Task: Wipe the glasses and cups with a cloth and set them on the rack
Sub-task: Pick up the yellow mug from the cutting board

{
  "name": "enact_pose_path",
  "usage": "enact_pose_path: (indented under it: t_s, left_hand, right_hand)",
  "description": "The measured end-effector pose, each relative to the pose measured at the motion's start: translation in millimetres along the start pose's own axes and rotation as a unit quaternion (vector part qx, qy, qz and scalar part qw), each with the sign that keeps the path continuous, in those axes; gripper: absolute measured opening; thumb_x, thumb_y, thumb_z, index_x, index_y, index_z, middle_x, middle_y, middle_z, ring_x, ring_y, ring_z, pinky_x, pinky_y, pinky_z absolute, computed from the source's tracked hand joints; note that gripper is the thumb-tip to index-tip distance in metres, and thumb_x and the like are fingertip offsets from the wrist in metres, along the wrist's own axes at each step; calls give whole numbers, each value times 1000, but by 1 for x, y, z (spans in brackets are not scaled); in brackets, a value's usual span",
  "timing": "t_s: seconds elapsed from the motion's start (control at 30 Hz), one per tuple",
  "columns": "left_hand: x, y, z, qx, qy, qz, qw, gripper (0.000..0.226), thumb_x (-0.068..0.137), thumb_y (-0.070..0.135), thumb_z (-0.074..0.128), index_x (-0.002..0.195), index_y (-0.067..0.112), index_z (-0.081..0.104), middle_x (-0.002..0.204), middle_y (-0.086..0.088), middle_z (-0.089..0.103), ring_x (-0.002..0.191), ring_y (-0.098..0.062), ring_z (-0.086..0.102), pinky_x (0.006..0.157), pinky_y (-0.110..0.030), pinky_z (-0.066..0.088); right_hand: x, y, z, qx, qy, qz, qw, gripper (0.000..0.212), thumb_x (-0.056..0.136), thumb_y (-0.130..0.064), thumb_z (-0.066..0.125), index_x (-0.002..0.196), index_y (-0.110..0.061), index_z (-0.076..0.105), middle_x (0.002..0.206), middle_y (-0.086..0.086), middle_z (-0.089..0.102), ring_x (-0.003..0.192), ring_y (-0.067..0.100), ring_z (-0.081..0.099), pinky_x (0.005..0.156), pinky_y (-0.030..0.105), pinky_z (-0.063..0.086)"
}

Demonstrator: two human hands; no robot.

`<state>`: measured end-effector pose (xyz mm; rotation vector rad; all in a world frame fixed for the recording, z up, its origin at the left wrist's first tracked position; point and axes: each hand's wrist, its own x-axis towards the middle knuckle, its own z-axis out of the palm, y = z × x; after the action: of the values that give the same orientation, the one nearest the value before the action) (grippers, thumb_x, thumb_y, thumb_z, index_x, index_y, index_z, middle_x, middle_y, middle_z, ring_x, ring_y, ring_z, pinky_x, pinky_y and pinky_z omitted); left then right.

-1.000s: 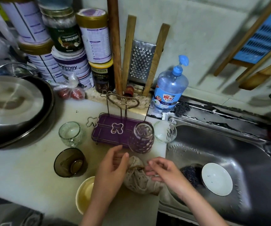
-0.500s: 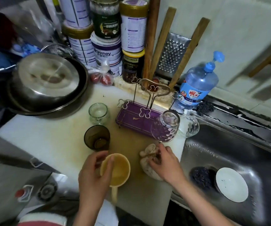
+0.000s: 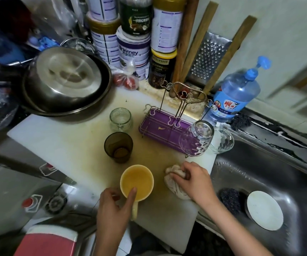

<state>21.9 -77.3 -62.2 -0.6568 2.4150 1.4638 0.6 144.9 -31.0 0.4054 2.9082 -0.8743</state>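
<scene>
Yellow cup (image 3: 137, 180) is being pinched at its near rim by the fingers (image 3: 131, 195) of the left hand (image 3: 112, 206), one finger lying inside the mouth and the others outside, above the handle that is pointing toward the person. It is standing upright on the table (image 3: 56, 137), near the front edge. Just to its right, the bunched cloth (image 3: 175, 189) is being clutched by the curled fingers (image 3: 181, 175) of the right hand (image 3: 195, 182) and is being held down on the table. Farther out, a brown tumbler (image 3: 118, 146) and a small clear glass (image 3: 120, 119) are standing upright behind the cup, apart from the rack (image 3: 165, 128). One clear glass (image 3: 197, 139) is being carried upside down at the rack's right end, and a clear mug (image 3: 222, 140) is sitting just beside it at the edge of the sink (image 3: 259, 167). Judging from this, the step in hand is the taking up of this cup for wiping. A lift toward the cloth is being called for next, then a wipe inside and around the rim, with a free peg to be found afterwards.
</scene>
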Motion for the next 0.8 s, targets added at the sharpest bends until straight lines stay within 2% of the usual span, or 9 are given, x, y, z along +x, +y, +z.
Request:
enact_pose_path:
  t_s: [0.07, 0.2, 0.3, 0.43, 0.53, 0.6, 0.63, 0.7, 0.8]
  left_hand:
    - [-3, -3, -1, -3, -21, -10, 1000, 37, 78, 58, 64, 76, 22, 56, 88, -2, 63, 84, -19, 60, 73, -34, 45]
    - [-7, -15, 5, 17, -78, -11, 997, 60, 68, 84, 47, 52, 26, 56, 73, -4, 59, 74, -21, 61, 67, -31, 44]
    - [-12, -20, 14, 1, -89, -2, 996, 54, 66, 83, 54, 50, 32, 60, 77, -8, 53, 72, -29, 59, 70, -36, 47]
    - [-17, -16, 17, -30, -92, -23, 995, 43, 66, 73, 58, 52, 33, 60, 72, -7, 49, 70, -27, 52, 74, -44, 49]
    - [-23, -9, 21, -56, -85, -41, 994, 44, 71, 68, 54, 66, 26, 65, 74, -10, 60, 79, -30, 63, 82, -54, 55]
    - [-28, 1, 25, -62, -70, -53, 994, 42, 83, 60, 51, 71, 23, 65, 76, -9, 66, 82, -29, 66, 83, -51, 55]
    - [-28, 4, 26, -65, -63, -67, 994, 39, 87, 59, 48, 74, 26, 63, 79, -7, 68, 84, -29, 67, 83, -47, 54]
    - [-28, 9, 28, -80, -49, -89, 992, 37, 90, 61, 44, 81, 29, 61, 91, -10, 69, 92, -30, 65, 86, -44, 51]
    - [-37, 21, 33, -98, -43, -105, 989, 36, 97, 50, 45, 85, 21, 63, 105, -17, 67, 99, -31, 62, 93, -41, 48]
  right_hand:
    - [-5, -3, -6, 5, 20, -16, 1000, 45, 81, -46, 70, 54, -30, 38, 67, -9, 41, 61, 8, 44, 60, 26, 30]
    - [-12, -8, -20, 62, 45, -30, 997, 53, 86, -42, 66, 50, -26, 31, 61, -7, 37, 55, 6, 42, 59, 26, 28]
    - [-14, -9, -30, 121, 39, 16, 992, 54, 88, -44, 62, 53, -19, 29, 44, -8, 38, 47, 8, 37, 52, 23, 30]
    - [-17, -8, -45, 225, -5, 103, 969, 51, 89, -45, 59, 56, -19, 30, 37, -11, 30, 39, 4, 30, 47, 23, 27]
    - [-19, -5, -58, 396, -83, 197, 893, 40, 84, -39, 65, 59, -18, 42, 45, -9, 48, 41, 6, 46, 47, 22, 40]
    - [-24, 2, -70, 515, -136, 241, 811, 22, 76, -25, 71, 78, -7, 59, 71, 11, 69, 63, 20, 66, 65, 34, 57]
    - [-26, 7, -74, 556, -155, 250, 777, 30, 71, -19, 72, 92, 1, 62, 83, 19, 70, 71, 26, 68, 71, 38, 58]
    - [-31, 17, -83, 606, -181, 256, 731, 52, 66, -13, 74, 108, 14, 60, 91, 25, 69, 71, 28, 70, 64, 36, 61]
    - [-45, 35, -97, 650, -211, 227, 694, 73, 48, -21, 94, 107, 13, 66, 97, 29, 69, 71, 30, 71, 62, 39, 61]
